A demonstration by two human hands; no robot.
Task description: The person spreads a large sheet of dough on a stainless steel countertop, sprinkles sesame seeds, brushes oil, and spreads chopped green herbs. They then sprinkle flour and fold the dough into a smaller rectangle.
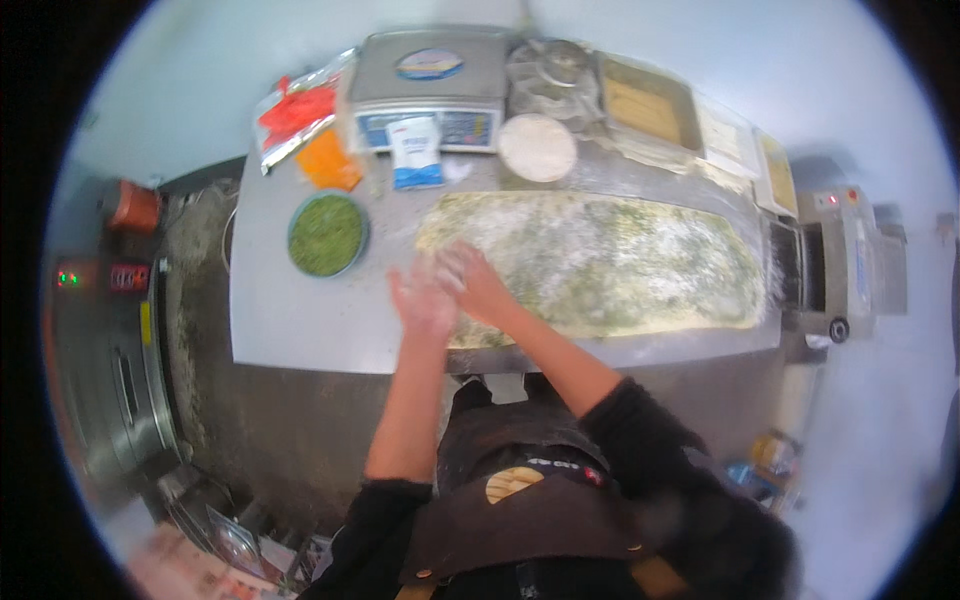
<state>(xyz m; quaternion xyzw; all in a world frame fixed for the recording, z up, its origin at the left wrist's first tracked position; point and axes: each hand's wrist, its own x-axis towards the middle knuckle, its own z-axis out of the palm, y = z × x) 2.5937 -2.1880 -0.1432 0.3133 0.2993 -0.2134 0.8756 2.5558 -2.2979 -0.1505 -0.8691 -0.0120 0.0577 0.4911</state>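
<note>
A long sheet of dough (640,265), dusted with white flour and flecked with green, lies across the right and middle of the steel table. At its left end my two floury hands are close together, blurred by motion. My left hand (427,300) has a digit held apart from the rest, with nothing visible in it. Beside it, my right hand (476,284) reaches over the dough's edge, its fingers against or very near the left hand; their pose is smeared. To the left of both hands stands a round bowl (363,240) filled with chopped greens (325,235).
Behind the dough are a weighing scale (430,80), a white-and-blue packet (415,152), a round white-topped container (537,148) and a rectangular tan-filled tray (690,105). Red and orange packets (330,160) lie at the back left. A machine (840,265) adjoins the table's right end.
</note>
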